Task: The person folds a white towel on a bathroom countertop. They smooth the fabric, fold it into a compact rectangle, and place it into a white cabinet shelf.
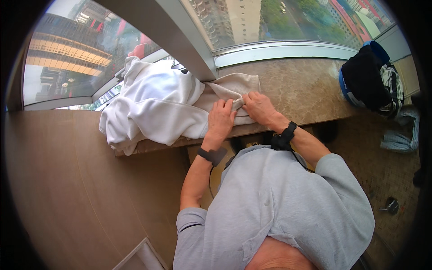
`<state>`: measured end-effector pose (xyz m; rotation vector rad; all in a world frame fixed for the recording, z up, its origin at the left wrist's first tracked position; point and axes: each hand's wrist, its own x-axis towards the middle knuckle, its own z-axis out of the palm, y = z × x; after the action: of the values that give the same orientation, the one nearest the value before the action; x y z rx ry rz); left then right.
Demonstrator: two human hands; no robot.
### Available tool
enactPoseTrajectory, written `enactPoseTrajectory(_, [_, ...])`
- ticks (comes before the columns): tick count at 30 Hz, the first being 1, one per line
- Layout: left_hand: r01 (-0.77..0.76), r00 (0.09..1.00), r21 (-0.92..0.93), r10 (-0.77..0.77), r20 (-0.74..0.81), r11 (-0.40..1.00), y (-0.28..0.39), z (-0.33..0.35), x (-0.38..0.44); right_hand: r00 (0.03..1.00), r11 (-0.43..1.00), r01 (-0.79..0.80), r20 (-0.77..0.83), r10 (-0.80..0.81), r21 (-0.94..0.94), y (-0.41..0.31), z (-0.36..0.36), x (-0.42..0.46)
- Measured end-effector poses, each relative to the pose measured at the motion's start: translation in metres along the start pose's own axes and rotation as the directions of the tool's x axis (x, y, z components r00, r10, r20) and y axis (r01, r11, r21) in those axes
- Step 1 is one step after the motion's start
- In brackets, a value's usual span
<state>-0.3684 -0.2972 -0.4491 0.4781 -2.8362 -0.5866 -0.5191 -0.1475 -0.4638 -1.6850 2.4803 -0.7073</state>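
Observation:
My left hand (221, 118) lies on a ribbed beige cloth (221, 86), its fingers bent at a raised fold. Close on its right, my right hand (260, 107) pinches the same fold between thumb and fingers. The cloth is spread on a brown marble window ledge (300, 81). To the left a bunched white garment (162, 111), perhaps a sweatshirt, partly hangs over the ledge's front edge. Whether the white and beige fabrics belong to one piece, I cannot tell.
At the ledge's right end stands a blue bucket (376, 50) with black and striped clothes (364, 79) heaped over its rim. A window post (192, 37) rises behind the cloth. Grey cloth (400, 141) lies lower right. A metal fitting (391, 205) is on the right.

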Motion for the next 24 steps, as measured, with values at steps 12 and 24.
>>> enactPoseTrajectory(12, [0.094,0.926,0.131,-0.038,-0.376,0.987,-0.054,-0.024,-0.038,0.958,0.957,0.277,-0.108,-0.267,0.089,-0.041,0.020,0.041])
enactPoseTrajectory(24, [0.133,0.849,-0.072,-0.151,-0.506,0.988,-0.057,-0.055,-0.045,0.987,0.878,0.003,0.138,-0.078,0.479,-0.089,0.070,0.081])
